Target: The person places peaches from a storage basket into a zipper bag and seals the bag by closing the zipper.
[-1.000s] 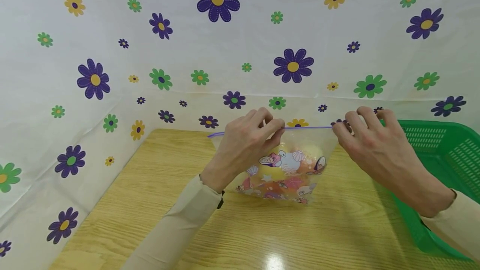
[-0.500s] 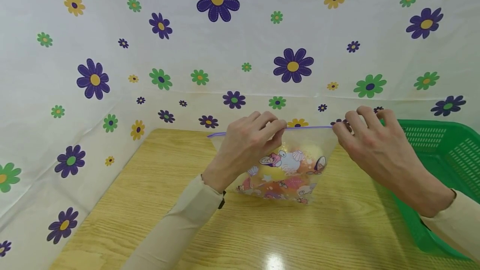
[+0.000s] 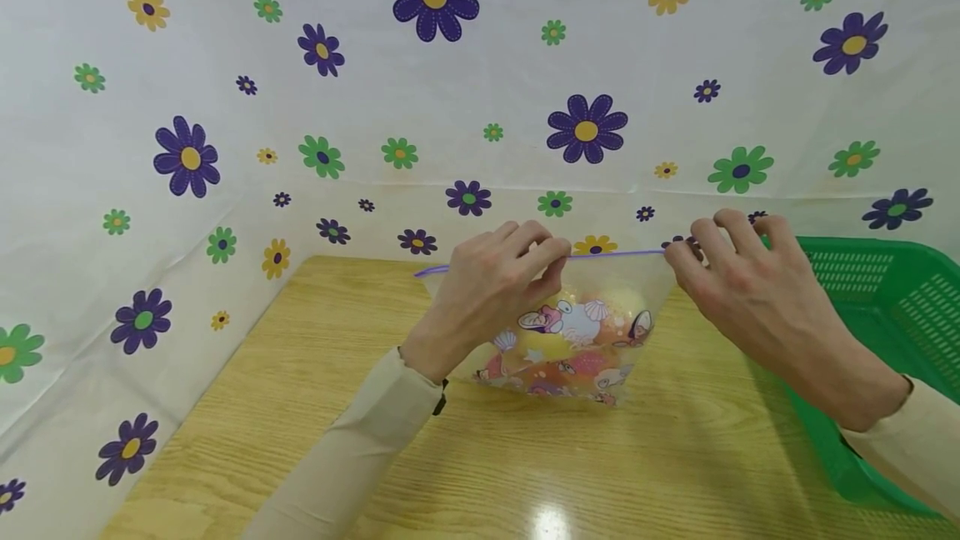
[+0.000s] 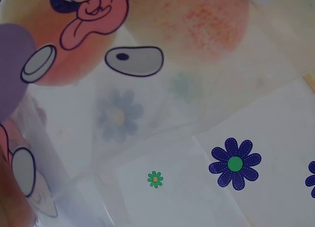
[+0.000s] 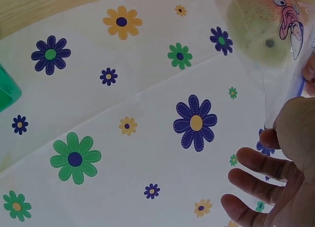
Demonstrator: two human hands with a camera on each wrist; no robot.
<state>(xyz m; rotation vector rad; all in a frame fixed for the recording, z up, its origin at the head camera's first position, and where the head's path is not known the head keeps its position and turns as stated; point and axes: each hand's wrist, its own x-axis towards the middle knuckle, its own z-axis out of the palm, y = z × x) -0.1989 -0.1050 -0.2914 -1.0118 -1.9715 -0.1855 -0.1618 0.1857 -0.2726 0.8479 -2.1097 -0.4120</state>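
Observation:
A translucent zip bag (image 3: 585, 327) printed with sea cartoons stands on the wooden table, its purple zip strip along the top. Round yellow and orange fruit, likely peaches or apples by their blush, show through the plastic. My left hand (image 3: 491, 290) pinches the zip strip near its middle, thumb against forefinger. At the strip's right end my right hand (image 3: 765, 307) pinches the corner. In the right wrist view the right hand (image 5: 290, 163) has thumb and forefinger at the bag's corner, with the other fingers spread loosely. The bag's printed side (image 4: 133, 59) fills the upper left wrist view.
A green plastic basket (image 3: 862, 282) with slotted walls stands at the right, partly behind the right forearm. White flower-print cloth (image 3: 480, 82) hangs behind and to the left of the wooden table (image 3: 315, 407).
Both hands keep their pinch on the zip strip and hardly shift. The bag stays in place.

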